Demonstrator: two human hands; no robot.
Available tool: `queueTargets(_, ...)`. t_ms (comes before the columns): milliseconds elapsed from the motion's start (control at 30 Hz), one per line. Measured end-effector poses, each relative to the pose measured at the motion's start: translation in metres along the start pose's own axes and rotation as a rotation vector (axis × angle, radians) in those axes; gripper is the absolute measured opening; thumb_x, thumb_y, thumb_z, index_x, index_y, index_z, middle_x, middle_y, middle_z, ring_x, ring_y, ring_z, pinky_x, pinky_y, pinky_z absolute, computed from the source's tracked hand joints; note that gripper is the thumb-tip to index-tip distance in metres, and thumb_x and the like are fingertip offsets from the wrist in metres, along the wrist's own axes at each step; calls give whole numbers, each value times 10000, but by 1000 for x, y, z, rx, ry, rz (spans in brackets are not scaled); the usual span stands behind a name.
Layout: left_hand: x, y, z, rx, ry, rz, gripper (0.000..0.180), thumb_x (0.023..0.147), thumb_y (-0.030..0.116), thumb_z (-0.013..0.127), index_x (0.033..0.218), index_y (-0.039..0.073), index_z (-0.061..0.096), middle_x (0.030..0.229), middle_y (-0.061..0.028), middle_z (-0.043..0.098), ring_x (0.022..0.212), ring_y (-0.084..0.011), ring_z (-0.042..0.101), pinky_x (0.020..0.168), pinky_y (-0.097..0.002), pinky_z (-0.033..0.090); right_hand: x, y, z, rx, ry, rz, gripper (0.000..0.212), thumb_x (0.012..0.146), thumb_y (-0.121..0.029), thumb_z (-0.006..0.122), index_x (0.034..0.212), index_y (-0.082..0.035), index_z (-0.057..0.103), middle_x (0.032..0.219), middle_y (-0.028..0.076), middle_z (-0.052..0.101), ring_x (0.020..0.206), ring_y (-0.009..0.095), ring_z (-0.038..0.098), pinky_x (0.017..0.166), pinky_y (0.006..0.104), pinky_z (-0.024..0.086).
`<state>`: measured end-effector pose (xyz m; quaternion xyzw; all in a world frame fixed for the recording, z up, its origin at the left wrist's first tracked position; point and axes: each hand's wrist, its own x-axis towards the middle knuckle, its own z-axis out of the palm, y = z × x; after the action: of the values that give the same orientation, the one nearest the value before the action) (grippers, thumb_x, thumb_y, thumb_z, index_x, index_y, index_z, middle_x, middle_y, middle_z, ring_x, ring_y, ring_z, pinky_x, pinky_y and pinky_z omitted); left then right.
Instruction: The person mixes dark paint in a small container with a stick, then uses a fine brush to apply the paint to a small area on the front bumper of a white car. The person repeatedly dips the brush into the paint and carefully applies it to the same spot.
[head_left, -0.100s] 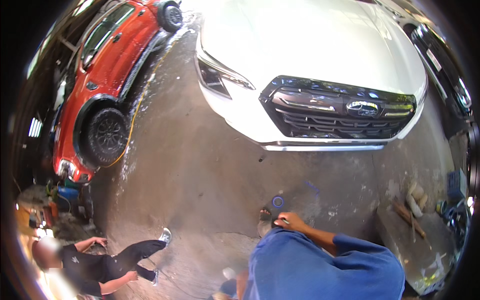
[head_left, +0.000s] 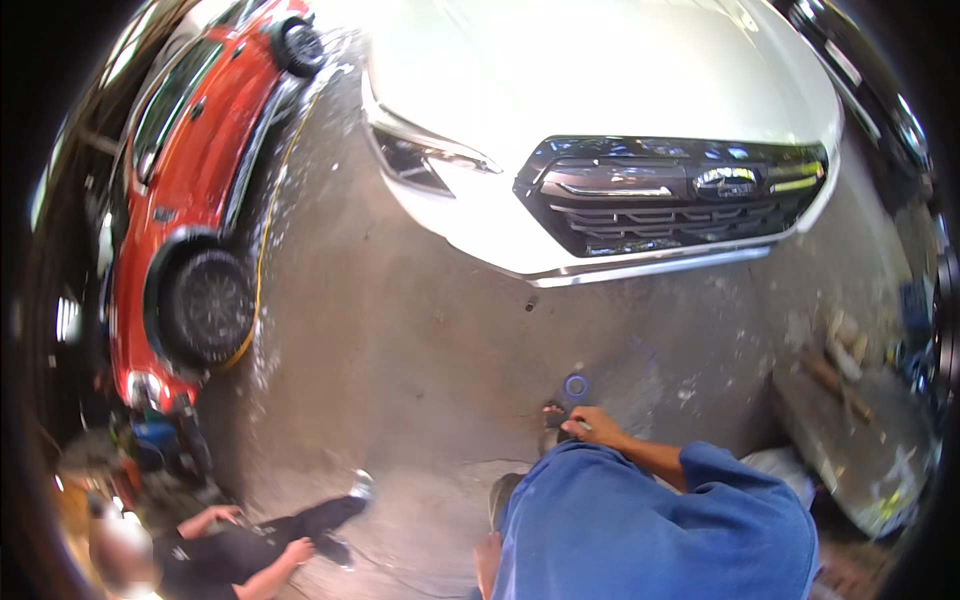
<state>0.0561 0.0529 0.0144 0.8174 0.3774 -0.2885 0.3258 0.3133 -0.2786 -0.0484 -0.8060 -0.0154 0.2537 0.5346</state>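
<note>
My right hand (head_left: 592,424) is out in front of me, low over my foot (head_left: 552,412), with its fingers curled in. A small pale greenish end of something shows at the fingers, beside a dark patch; what it is I cannot make out. My left hand (head_left: 487,560) is only partly seen at the left edge of my blue shirt (head_left: 650,520), its fingers hidden. Just beyond the foot a purple-blue ring (head_left: 577,386) lies on the concrete floor (head_left: 420,330). The white car (head_left: 470,235) stands ahead, grille toward me.
A red pickup (head_left: 190,220) stands at the left, a yellow hose (head_left: 268,230) along its side. Another person in black (head_left: 270,540) is at the lower left. A worn slab-topped block (head_left: 850,440) with wooden pieces stands at the right. A dark vehicle (head_left: 860,90) is at the far right.
The view has shifted, so the floor ring and my right hand appear farther right and higher. The right hand keeps its grip. The person at left appears lower in the picture.
</note>
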Motion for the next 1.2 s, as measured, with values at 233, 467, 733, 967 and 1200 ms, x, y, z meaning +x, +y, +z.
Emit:
queueTargets(233,139,77,-172,343,-117,330,444,1045,345,580,991,-72,723,928,-317,718,861,-443,691,805,-494,521,7,-28,72,228,555,246,254,975,-257,712,943,-6,722,896,224,737,867,361,727,793,444,548)
queueTargets(467,301,244,-283,666,-639,658,468,1071,367,611,897,-66,614,742,-245,585,722,-212,542,683,-447,486,55,-87,205,589,1077,467,188,982,-182,655,953,-3,707,858,200,731,778,351,724,728,422,551)
queueTargets(733,397,472,-333,1053,-546,1247,393,982,362,742,1098,-14,749,918,-233,759,842,-410,757,797,-488,589,80,-224,375,586,1373,610,124,969,-103,630,995,-7,705,724,173,687,630,295,703,618,393,546)
queueTargets(967,366,689,-176,700,129,2431,592,954,234,765,1466,-3,583,1566,-283,496,1471,-470,461,1220,-619,334,184,-149,418,269,1459,607,124,948,-86,652,1033,-22,716,759,188,710,687,384,734,623,434,568)
queueTargets(1200,392,788,-72,436,657,2805,540,1103,289,599,1580,52,513,1561,-231,543,1492,-390,465,1237,-485,354,390,113,353,1102,1773,347,180,1024,-177,641,1085,-10,668,728,59,671,593,164,622,546,334,480)
